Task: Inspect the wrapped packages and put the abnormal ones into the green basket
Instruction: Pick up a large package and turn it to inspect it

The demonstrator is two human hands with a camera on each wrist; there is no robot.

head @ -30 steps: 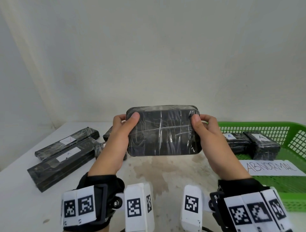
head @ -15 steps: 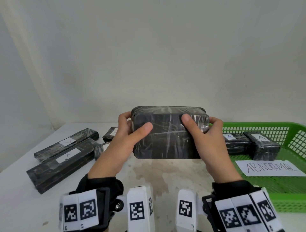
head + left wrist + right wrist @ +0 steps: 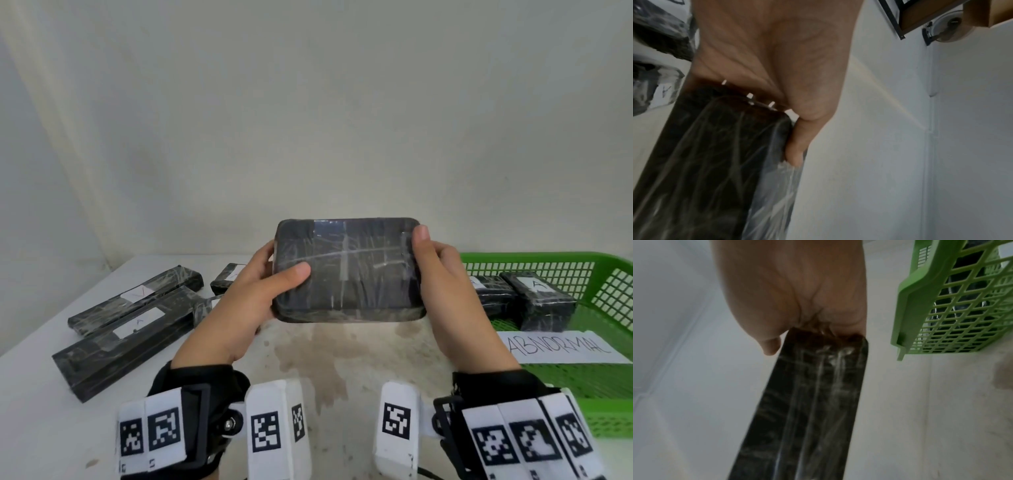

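A black package wrapped in clear film (image 3: 352,270) is held upright above the table between both hands, its broad face toward me with no label showing. My left hand (image 3: 260,291) grips its left end, thumb across the front face. My right hand (image 3: 442,274) grips the right end, thumb up along the edge. The left wrist view shows the package (image 3: 715,162) under the thumb of my left hand (image 3: 777,97); the right wrist view shows its narrow side (image 3: 807,402) below my right hand (image 3: 797,305). The green basket (image 3: 609,308) stands at the right, its mesh wall (image 3: 962,313) close to my right hand.
Two wrapped packages with "A" labels (image 3: 537,301) lie in the basket behind a paper sign reading ABNORMAL (image 3: 561,346). Two long labelled packages (image 3: 130,325) and smaller ones (image 3: 226,277) lie on the white table (image 3: 51,428) at the left. A brown stain (image 3: 325,356) marks the table's middle.
The package turned in my hands, with the thumbs sliding over its front and back out to the ends. It sits a little to the right of where it was.
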